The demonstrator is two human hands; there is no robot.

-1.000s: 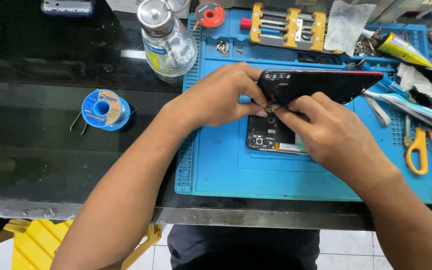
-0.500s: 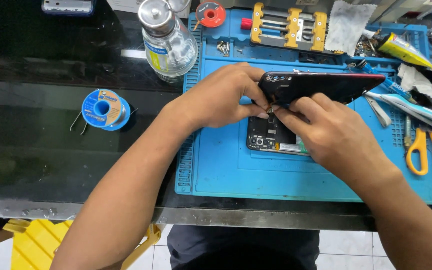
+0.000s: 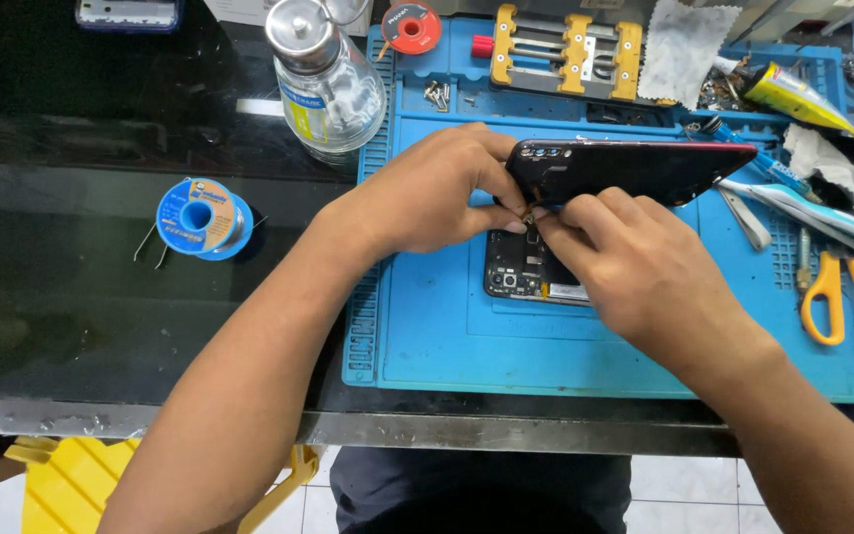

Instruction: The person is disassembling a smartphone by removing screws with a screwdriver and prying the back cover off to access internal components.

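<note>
Still both hands pinching at phone back cover, unmoved.

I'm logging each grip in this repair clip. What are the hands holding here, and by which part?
Both the left hand and right hand pinch a small part, seemingly a flex cable, at the lifted black phone panel's lower left corner.

One head-worn camera looks steeply down, close over the blue mat on the bench.

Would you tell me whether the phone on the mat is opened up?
Opened: the back cover is lifted off the phone body, whose internals are exposed.
</note>
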